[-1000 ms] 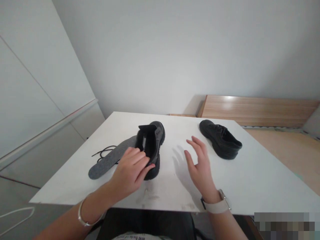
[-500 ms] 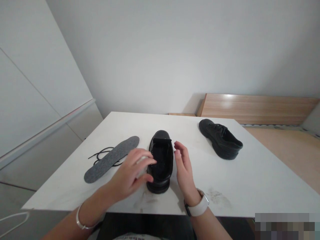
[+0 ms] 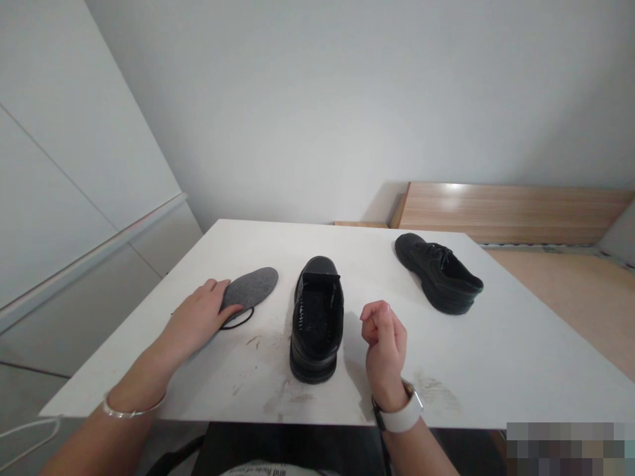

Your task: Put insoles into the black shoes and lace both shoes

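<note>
A grey felt insole [image 3: 253,285] lies at the left, with my left hand [image 3: 198,314] gripping it across its middle, thumb on the near edge and fingers over the far one. Part of a black shoelace [image 3: 239,322] shows from beneath it; the rest is covered. In the middle stands a black shoe [image 3: 317,324], toe away from me, its tongue folded forward and its inside exposed. To the right of that shoe, not touching it, my right hand [image 3: 385,337] is held with curled fingers and nothing visible in them.
A second black shoe [image 3: 439,274], laced, sits at the far right of the white table [image 3: 357,403]. Dark smudges mark the tabletop near the middle shoe. Behind the table are a wall and a wooden board [image 3: 506,211].
My left hand has moved left from the open shoe onto the insole and taken hold of it. My right hand has drawn slightly right and its fingers have curled in.
</note>
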